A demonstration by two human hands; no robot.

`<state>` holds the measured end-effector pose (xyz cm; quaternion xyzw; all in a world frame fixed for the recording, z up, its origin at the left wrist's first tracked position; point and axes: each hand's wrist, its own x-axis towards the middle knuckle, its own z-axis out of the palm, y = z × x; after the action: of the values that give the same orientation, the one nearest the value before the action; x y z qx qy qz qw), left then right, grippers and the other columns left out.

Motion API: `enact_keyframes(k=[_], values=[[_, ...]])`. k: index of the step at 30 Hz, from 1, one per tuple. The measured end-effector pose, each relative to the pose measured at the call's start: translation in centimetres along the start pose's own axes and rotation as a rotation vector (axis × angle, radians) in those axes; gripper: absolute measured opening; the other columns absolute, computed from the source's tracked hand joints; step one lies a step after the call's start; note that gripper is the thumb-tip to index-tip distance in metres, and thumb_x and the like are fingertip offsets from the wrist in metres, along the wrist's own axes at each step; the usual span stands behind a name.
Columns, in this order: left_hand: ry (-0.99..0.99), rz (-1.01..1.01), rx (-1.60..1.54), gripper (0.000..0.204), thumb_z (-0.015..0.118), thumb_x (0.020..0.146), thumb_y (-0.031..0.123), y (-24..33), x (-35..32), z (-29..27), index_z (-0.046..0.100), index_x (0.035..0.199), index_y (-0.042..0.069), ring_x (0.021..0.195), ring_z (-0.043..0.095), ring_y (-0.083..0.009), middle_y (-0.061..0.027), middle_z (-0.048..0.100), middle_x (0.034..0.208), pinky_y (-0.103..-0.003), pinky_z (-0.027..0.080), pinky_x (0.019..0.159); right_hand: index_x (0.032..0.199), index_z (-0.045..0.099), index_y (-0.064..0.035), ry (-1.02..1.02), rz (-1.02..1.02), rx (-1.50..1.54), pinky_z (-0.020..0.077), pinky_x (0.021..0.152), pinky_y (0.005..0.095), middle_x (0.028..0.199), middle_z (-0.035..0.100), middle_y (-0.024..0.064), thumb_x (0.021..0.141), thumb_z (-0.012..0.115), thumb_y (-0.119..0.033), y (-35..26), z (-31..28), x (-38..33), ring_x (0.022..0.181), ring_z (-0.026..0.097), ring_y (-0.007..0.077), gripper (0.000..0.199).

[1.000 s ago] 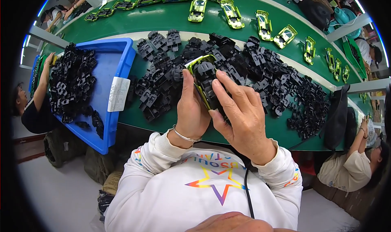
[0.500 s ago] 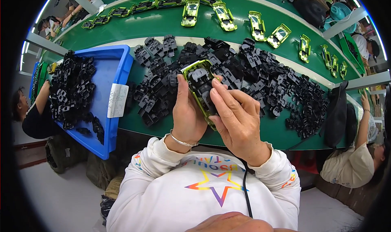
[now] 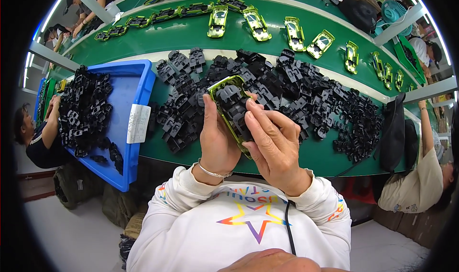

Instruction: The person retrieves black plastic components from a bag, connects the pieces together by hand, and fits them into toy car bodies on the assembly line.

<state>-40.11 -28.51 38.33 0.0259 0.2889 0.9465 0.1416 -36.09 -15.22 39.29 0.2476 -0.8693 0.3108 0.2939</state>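
Between my hands, above the green table's near edge, is a toy car body. Its shell is lime green, and a black interior part sits inside it. My left hand cradles the shell from the left and below, thumb upright along its side. My right hand closes on the other side, with fingertips pressed on the black part and rim. Behind them lies a heap of black plastic interior parts. Smaller black pieces are piled to the right.
A blue tray of black parts stands at the left. Lime-green car shells line the green conveyor belt beyond a pale strip. A black bag hangs at the right table edge. Co-workers sit at left and right.
The black part appears to sit more fully within the shell. Belt shells appear slightly shifted left. The left co-worker's arms have moved, and the right co-worker's arm reaches higher.
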Motion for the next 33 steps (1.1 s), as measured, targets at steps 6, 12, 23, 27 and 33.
enact_keyframes(k=[6, 12, 23, 27, 33], values=[[0.026, -0.011, 0.002, 0.062, 0.026, 0.102, 0.056, 0.0, 0.1, 0.0, 0.053, 0.125, 0.006, 0.102, 0.063, -0.0229, -0.0105, 0.064, 0.112, -0.038, 0.051, 0.092, 0.126, 0.06, -0.0009, 0.003, 0.004, -0.033, 0.0382, 0.092, 0.0336, 0.135, 0.058, 0.0123, 0.079, 0.072, -0.012, -0.1, 0.1, 0.0, 0.112, 0.057, 0.0251, 0.049], [0.035, -0.004, 0.024, 0.06, 0.026, 0.103, 0.056, 0.2, 0.2, 0.1, 0.052, 0.126, 0.006, 0.101, 0.063, -0.0223, -0.0102, 0.064, 0.111, -0.037, 0.052, 0.092, 0.125, 0.06, 0.0018, -0.003, -0.008, -0.064, 0.0381, 0.091, 0.0342, 0.132, 0.06, 0.0148, 0.083, 0.069, -0.011, -0.1, 0.3, 0.2, 0.11, 0.057, 0.0275, 0.045], [0.068, 0.018, 0.114, 0.064, 0.028, 0.102, 0.056, -0.6, 0.1, -0.8, 0.043, 0.137, 0.005, 0.102, 0.061, -0.022, -0.0114, 0.062, 0.112, -0.036, 0.052, 0.089, 0.125, 0.062, -0.0017, -0.089, 0.016, -0.234, 0.0372, 0.091, 0.0331, 0.132, 0.061, 0.0114, 0.079, 0.072, -0.013, -0.8, 0.3, 0.4, 0.113, 0.058, 0.0233, 0.048], [0.014, 0.052, 0.136, 0.06, 0.033, 0.102, 0.055, -0.6, 0.4, -0.6, 0.053, 0.122, 0.002, 0.102, 0.061, -0.0203, -0.0094, 0.062, 0.111, -0.035, 0.05, 0.093, 0.123, 0.063, -0.0025, -0.019, 0.045, -0.137, 0.0375, 0.09, 0.0326, 0.129, 0.063, 0.0114, 0.079, 0.073, -0.012, -0.7, 0.2, 0.4, 0.109, 0.06, 0.0236, 0.046], [-0.04, 0.096, 0.158, 0.059, 0.034, 0.102, 0.053, -0.5, 0.7, -0.5, 0.051, 0.125, 0.001, 0.105, 0.06, -0.021, -0.0105, 0.06, 0.116, -0.036, 0.05, 0.094, 0.121, 0.064, -0.0065, 0.022, 0.075, -0.048, 0.0382, 0.087, 0.0299, 0.129, 0.063, 0.0079, 0.076, 0.075, -0.012, -0.2, 0.5, 0.6, 0.106, 0.06, 0.021, 0.047]])
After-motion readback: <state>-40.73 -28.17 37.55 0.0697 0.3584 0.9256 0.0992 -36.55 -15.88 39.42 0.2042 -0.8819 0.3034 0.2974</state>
